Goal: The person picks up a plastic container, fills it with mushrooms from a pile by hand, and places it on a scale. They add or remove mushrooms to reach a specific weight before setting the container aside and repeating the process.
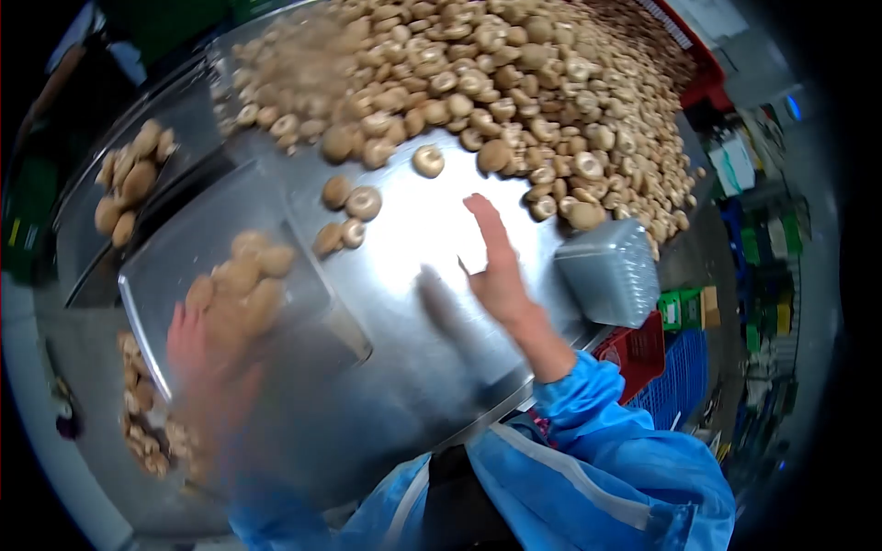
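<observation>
Many brown mushrooms [514, 64] are heaped on the far side of a metal table [404, 367]. Over the bare metal, my right hand [496, 262] is held with its fingers apart and nothing in it. On the left, my left hand [207, 349], blurred by motion, is at a group of mushrooms [243, 280] in a metal tray [170, 253]; its grip is too smeared to make out. A few loose mushrooms [352, 207] lie between the tray and the heap.
A stack of clear plastic containers [608, 271] stands at the table's right edge. Red [643, 358] and blue crates [678, 372] are beyond it. More mushrooms [136, 179] sit in another metal tray at the upper left.
</observation>
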Action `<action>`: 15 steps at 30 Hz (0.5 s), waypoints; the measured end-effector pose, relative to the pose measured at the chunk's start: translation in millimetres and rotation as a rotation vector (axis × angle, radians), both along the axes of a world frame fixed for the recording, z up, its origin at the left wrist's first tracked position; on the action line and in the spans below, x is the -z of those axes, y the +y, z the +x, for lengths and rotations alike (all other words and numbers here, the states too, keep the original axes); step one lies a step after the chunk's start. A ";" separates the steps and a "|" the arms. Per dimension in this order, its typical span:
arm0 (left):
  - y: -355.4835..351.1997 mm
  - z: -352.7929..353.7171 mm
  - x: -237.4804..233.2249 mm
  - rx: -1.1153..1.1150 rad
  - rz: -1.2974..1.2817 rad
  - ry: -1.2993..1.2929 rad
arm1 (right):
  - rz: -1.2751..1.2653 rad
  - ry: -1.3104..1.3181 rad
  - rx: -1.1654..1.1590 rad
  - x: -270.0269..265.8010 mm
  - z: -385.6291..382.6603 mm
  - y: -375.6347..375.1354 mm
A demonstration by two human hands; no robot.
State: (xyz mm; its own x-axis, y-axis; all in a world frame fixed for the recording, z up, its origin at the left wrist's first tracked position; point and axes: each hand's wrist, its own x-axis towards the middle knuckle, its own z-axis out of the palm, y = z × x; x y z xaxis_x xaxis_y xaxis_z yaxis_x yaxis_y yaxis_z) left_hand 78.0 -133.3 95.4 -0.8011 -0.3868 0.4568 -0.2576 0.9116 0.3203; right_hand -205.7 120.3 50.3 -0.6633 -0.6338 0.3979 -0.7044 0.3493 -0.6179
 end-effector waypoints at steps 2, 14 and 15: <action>21.0 11.9 -1.7 -0.102 0.155 0.010 | 0.304 0.277 0.347 -24.7 -55.1 80.4; 102.5 -59.6 21.2 0.237 0.349 -0.133 | 0.519 0.053 0.433 -34.4 -92.2 264.5; 115.4 -73.2 10.9 0.261 0.359 -0.177 | 0.501 0.038 0.448 -35.6 -93.9 263.3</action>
